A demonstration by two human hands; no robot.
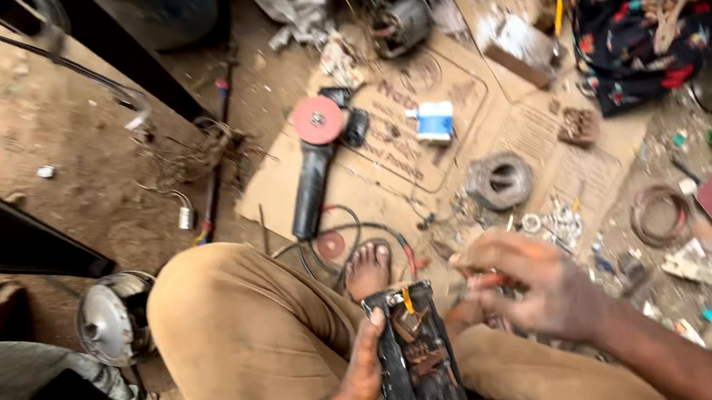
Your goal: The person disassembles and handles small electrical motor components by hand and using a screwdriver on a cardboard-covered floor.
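Head view, left hand (364, 375) gripping circuit board (417, 354), right hand (537, 283) curled

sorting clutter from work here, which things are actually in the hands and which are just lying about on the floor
In hand:
left hand grips a black component block
right hand holds a small orange-tipped tool beside it

Lying about:
angle grinder
wire coil
blue and white box
metal dome

Left hand (360, 383) gripping black circuit housing (417, 354) on lap, right hand (537, 283) pinching small orange-tipped tool (483, 280) just above it (blurred), angle grinder (316, 165) on cardboard (386, 152) well beyond the grip.
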